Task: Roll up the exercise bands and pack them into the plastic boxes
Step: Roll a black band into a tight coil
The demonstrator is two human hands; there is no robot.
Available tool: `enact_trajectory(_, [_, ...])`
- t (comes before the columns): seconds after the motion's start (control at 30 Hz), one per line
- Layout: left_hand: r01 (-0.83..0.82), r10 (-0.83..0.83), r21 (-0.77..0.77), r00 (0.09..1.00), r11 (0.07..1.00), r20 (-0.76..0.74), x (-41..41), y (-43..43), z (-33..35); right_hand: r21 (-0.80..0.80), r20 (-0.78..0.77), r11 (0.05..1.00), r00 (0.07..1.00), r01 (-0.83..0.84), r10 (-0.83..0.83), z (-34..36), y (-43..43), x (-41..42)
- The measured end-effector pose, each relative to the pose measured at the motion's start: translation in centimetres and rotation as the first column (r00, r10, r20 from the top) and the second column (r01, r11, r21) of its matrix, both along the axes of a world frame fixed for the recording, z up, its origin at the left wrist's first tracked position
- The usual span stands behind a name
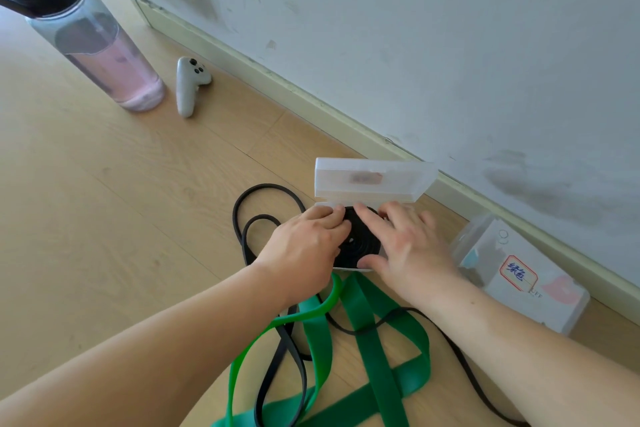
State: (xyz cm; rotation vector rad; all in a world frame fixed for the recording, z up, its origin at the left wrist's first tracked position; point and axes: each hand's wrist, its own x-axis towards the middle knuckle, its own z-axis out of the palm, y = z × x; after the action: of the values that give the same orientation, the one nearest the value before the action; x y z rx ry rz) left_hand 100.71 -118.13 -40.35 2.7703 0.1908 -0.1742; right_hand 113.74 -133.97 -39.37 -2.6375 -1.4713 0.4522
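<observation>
Item: rolled black band (pixel 360 243), a flat coil seated in the tray of the open plastic box (pixel 374 180), on the floor (pixel 121 201) near the wall's skirting. The box's long axis ran roughly left to right. Its lid stood up on the far side, towards the wall, so by judgement it would close by swinging down towards the person. Left hand (pixel 304 246): grip curled, fingers bent over the coil's left edge. Right hand (pixel 405 246): grip spread, fingers fairly straight and laid flat across the coil's right half, thumb at the tray's near edge. The coil lay directly beneath both grips, neither hand the nearer, and both would have to clear the tray before the lid could drop. Green band (pixel 367 333): unrolled, in loose loops on the floor just on the near side of the box, between the forearms. Loose black band (pixel 263 204): unrolled, looping left of the box and tangled through the green one. Second plastic box (pixel 530 274): closed, labelled, by the skirting on the right, nearer the right hand. Also present: water bottle (pixel 104 45) and white controller (pixel 188 87), far left, well apart.
</observation>
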Motion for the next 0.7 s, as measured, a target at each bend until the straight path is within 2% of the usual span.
enact_trajectory(0.1, [0.009, -0.009, -0.025, 1.0, 1.0, -0.002, 0.1, 0.3, 0.7, -0.025, -0.046, 1.0, 0.999, 0.007, -0.008, 0.3, 0.3, -0.1])
enact_trajectory(0.27, [0.036, -0.034, 0.047, 0.998, 0.998, -0.048, 0.1, -0.1, 0.8, -0.065, -0.114, 0.997, 0.993, 0.032, -0.039, 0.3, 0.6, -0.2])
enact_trajectory(0.37, [0.045, -0.042, 0.085, 0.998, 0.995, -0.038, 0.2, -0.4, 0.5, -0.129, -0.097, 0.992, 0.995, -0.004, -0.009, 0.2, 1.2, -0.1])
enact_trajectory(0.57, [0.064, -0.064, 0.024, 0.998, 0.998, -0.004, -0.7, 0.0, -0.2, -0.209, -0.113, 0.978, 0.994, -0.017, -0.007, 0.4, 1.6, 0.3])
enact_trajectory(0.7, [0.072, -0.071, 0.028, 0.996, 0.997, -0.05, -0.6, -0.2, -0.5, -0.21, -0.122, 0.977, 0.993, -0.032, 0.007, 0.3, 1.4, 0.2])
